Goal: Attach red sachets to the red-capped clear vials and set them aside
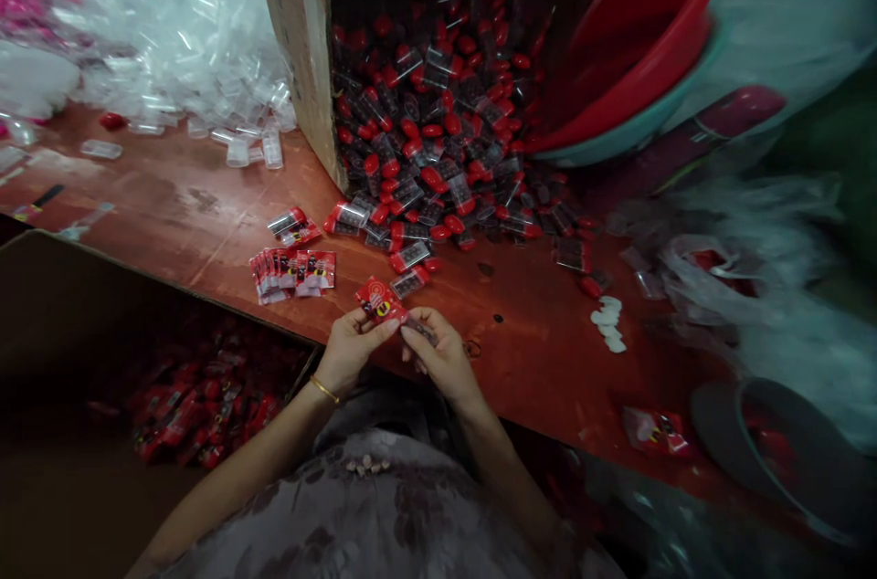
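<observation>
My left hand (356, 343) pinches a small red printed packet (376, 298) between thumb and fingers above the table's front edge. Close against it, my right hand (442, 351) is closed on a small clear plastic container (421, 330), mostly hidden by the fingers. The packet and the container meet between my two hands; whether one is inside the other I cannot tell. Just beyond them lies a clear container with dark contents (409, 282). To the left are a fanned stack of red packets (294, 273) and one red-capped container on a packet (291, 225).
A cardboard box (294, 40) on its side spills red-capped containers (438, 159). Clear empty tubes (198, 40) are heaped at the left. Red basin (644, 31), white discs (607, 323) and grey visor (787, 451) are at right. Below left, a box holds filled red packets (198, 405).
</observation>
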The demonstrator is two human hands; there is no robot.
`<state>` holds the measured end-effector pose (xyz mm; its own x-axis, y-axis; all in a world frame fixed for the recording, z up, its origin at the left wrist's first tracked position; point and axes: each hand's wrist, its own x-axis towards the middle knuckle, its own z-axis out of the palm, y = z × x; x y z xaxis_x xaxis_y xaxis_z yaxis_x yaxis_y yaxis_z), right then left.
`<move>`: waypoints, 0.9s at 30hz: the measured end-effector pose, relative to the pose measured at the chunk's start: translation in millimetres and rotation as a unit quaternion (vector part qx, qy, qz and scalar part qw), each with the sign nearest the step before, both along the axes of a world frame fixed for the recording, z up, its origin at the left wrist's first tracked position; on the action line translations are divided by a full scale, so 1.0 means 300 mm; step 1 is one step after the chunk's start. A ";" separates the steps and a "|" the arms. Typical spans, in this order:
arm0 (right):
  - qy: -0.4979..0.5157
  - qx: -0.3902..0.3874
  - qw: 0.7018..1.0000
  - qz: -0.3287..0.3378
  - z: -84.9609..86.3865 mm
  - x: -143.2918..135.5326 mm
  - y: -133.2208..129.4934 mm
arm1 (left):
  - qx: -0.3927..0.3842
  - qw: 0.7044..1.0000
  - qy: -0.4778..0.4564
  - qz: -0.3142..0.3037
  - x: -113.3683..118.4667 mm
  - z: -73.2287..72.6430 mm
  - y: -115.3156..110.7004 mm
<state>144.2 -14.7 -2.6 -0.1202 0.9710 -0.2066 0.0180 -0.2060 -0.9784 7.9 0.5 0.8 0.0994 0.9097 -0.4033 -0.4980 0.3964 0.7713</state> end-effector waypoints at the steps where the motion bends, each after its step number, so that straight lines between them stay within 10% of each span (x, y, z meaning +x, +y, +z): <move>1: -0.004 0.009 1.000 -0.014 -0.008 -0.011 0.001 | 0.002 1.000 -0.006 0.009 0.003 -0.001 0.000; 11: 0.133 -0.016 0.991 0.004 -0.039 -0.045 -0.012 | -0.032 0.998 -0.041 0.029 0.007 0.002 0.003; 27: -0.102 0.119 0.986 -0.056 -0.025 -0.090 -0.028 | 0.012 1.000 0.013 0.016 0.018 0.008 0.019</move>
<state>117.1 -23.1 -10.0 0.0102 0.9998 0.0197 0.2107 0.0171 -0.9774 13.4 6.3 3.1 0.0592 0.9217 -0.3834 -0.4900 0.3614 0.7933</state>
